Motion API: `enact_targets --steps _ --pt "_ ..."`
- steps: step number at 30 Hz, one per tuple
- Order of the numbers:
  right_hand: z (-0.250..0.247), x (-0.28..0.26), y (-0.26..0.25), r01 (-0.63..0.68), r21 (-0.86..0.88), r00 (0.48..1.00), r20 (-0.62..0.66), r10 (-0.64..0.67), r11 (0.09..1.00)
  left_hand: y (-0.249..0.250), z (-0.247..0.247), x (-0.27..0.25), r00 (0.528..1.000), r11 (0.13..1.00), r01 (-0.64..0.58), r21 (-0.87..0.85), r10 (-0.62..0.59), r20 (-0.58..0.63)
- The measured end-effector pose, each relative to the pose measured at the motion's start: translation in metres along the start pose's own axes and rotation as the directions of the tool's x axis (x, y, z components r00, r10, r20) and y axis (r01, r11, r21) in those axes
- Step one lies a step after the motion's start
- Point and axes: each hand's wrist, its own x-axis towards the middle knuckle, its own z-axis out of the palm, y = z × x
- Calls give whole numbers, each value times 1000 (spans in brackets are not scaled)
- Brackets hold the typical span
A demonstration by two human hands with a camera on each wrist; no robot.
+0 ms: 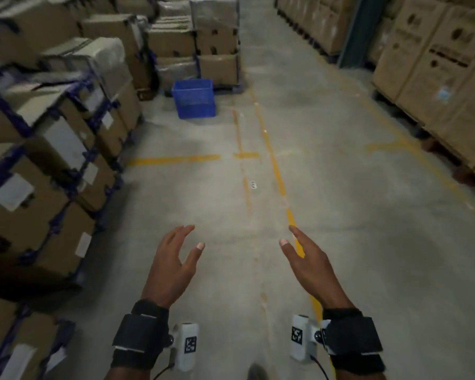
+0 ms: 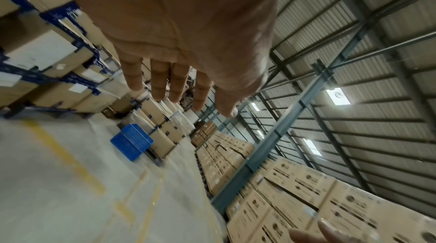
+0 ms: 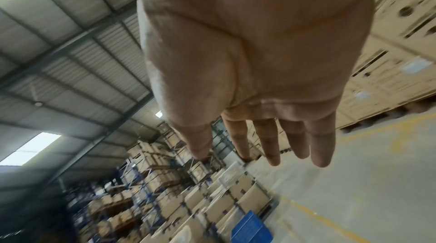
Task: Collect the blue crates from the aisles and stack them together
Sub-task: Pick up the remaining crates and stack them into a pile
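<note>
A blue crate (image 1: 194, 97) stands on the concrete floor far ahead, against wrapped cartons on the aisle's left side. It looks like a stack of two, one on the other. The same blue crate (image 2: 131, 141) shows small in the left wrist view, and the blue crate (image 3: 250, 228) sits low in the right wrist view. My left hand (image 1: 188, 242) and right hand (image 1: 292, 239) are held out in front of me, palms facing each other. Both have fingers straight and spread, holding nothing, well short of the crate.
Stacked cartons on blue pallet frames (image 1: 39, 149) line the left of the aisle. Large printed cartons on pallets (image 1: 444, 78) line the right. Yellow floor lines (image 1: 272, 163) run down the concrete aisle between them. A shoe tip (image 1: 257, 373) shows at the bottom edge.
</note>
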Motion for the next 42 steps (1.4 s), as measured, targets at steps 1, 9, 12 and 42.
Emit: enact_targets --steps 1,9,12,42 --pt "5 23 -12 13 4 999 35 -13 1000 -3 -5 17 999 1000 18 -1 -18 -29" --pt "79 253 -78 99 -11 969 230 -94 995 -77 -14 214 980 991 128 -47 -134 -145" --pt "104 345 -103 107 -44 973 212 -96 993 -101 -15 310 976 990 127 -56 -135 -171" --pt "238 1228 -382 165 -88 942 309 -131 982 -210 0 1217 972 990 132 -48 -138 -191"
